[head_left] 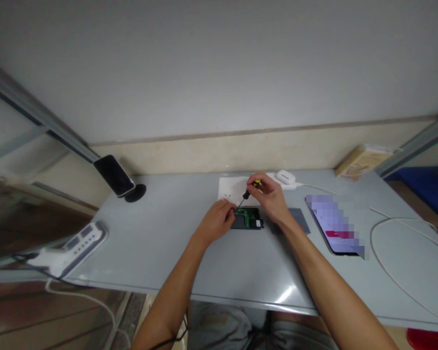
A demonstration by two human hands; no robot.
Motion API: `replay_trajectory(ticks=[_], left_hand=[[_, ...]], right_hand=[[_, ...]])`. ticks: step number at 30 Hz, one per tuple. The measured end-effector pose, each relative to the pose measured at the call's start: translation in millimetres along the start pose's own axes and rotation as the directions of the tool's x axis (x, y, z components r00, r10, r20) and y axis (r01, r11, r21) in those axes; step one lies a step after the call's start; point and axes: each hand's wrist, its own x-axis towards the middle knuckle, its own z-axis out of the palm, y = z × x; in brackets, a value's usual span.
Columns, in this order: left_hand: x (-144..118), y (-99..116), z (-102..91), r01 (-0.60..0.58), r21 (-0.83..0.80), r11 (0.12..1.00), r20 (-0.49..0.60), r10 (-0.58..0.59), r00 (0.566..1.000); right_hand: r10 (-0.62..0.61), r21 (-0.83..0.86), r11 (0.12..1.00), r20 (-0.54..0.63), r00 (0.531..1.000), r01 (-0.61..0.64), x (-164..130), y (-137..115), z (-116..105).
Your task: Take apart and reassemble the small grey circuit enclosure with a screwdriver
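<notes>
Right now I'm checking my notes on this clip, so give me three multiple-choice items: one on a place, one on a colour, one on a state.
1. Where is the power strip? A table's left edge B by the box C under the phone
2. What colour is the circuit board? A red B green C white
3. What does the right hand hold? A nothing B a cable C a screwdriver

Answers: 1 A, it lies at the table's left edge. 2 B, green shows inside the dark case. 3 C, fingers grip its handle, tip on the board.

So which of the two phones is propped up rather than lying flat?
The black phone at the table's far left corner: it leans tilted on a round stand. The other phone lies flat, to the right of the hands.
</notes>
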Motion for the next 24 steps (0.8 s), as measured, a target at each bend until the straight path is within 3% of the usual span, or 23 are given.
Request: replay_trajectory(ticks=[5, 11, 16, 21, 24], left_hand=[[0, -1, 0.2, 0.002, -0.007, 1.0, 0.006, -0.002, 1.0], [0, -1, -0.1, 0.007, -0.006, 1.0, 0.0, -0.007, 1.0], [-1, 0, 0.5, 0.017, -0.024, 1.0, -0.011, -0.018, 1.0], [0, 1, 1.3, 0.042, -0.04, 0.998, -0.035, -0.043, 0.998], [0, 2, 0.6, 0.054, -0.039, 0.998, -0.036, -0.056, 0.998]], right_hand=[[0.022, 0.076, 0.997, 0.098, 0.995, -0.03, -2, -2, 4], [-0.047, -0.048, 0.998, -0.003, 0.999, 0.047, -3, 1, 6], [-0.009, 0.058, 0.998, 0.105, 0.994, 0.003, -3, -2, 8], [-0.04, -0.037, 0.999, -0.025, 0.999, 0.039, -5, -1, 13], [-0.011, 0.051, 0.999, 0.004, 1.0, 0.011, -5, 2, 12]])
